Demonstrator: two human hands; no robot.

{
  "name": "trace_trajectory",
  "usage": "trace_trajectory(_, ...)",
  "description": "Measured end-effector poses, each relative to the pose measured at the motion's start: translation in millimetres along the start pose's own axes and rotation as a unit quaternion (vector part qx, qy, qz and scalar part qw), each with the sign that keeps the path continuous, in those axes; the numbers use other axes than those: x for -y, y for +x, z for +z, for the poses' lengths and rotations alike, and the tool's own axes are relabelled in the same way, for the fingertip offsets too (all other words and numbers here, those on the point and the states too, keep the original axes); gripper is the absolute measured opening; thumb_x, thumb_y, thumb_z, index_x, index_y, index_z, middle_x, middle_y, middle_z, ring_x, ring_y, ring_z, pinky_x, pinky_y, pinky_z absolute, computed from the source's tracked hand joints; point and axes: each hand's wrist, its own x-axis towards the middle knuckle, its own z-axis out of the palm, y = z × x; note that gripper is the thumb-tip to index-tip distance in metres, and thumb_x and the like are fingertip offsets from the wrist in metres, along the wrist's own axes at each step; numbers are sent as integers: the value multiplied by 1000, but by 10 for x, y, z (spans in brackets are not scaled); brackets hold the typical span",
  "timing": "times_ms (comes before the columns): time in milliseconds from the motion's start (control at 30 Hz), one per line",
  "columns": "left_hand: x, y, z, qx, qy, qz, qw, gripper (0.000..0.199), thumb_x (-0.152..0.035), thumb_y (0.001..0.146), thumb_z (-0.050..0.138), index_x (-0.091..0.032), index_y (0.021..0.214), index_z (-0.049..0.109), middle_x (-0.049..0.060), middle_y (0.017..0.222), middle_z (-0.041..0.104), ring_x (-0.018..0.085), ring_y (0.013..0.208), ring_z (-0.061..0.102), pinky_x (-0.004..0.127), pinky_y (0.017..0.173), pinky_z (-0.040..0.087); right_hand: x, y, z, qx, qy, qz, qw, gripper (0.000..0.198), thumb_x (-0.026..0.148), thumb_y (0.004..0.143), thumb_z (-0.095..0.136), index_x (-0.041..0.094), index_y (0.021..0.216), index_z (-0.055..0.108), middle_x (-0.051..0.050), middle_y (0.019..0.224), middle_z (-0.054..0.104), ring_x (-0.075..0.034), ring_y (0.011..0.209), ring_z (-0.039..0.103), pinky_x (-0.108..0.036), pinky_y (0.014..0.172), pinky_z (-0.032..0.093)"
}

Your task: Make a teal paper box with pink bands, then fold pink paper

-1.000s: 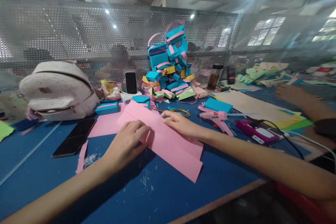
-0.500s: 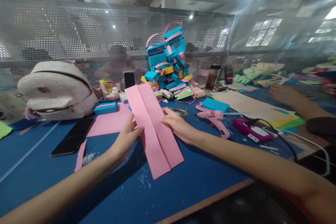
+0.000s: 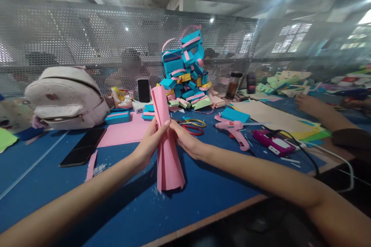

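Left hand point(image 3: 149, 141), right hand point(image 3: 186, 139) pinching curled pink paper sheet point(image 3: 169, 168) mid-length; probably light, creasable; best held by sides; far-side grip unclear.

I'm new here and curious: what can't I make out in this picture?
All in the head view:
Left grip: most fingers, hidden behind the pink roll.
Green sheet: its left part, cut off by the left edge.
Backpack: contents, hidden by its own walls.
Jar: contents, too blurred to identify.
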Motion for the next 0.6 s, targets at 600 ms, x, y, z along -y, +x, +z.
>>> trace_trajectory(600, -111, 34, -296, 47, 46, -72, 995, 54, -36, 74, 80, -19, 122, 63, 10, 115, 72, 27, 101, 70, 33, 82, 57, 181, 69, -223, 42, 13, 56, 997, 29, 30, 85, 60, 19, 111, 61, -7, 105, 68, -18, 89, 65, -29, 76, 54)
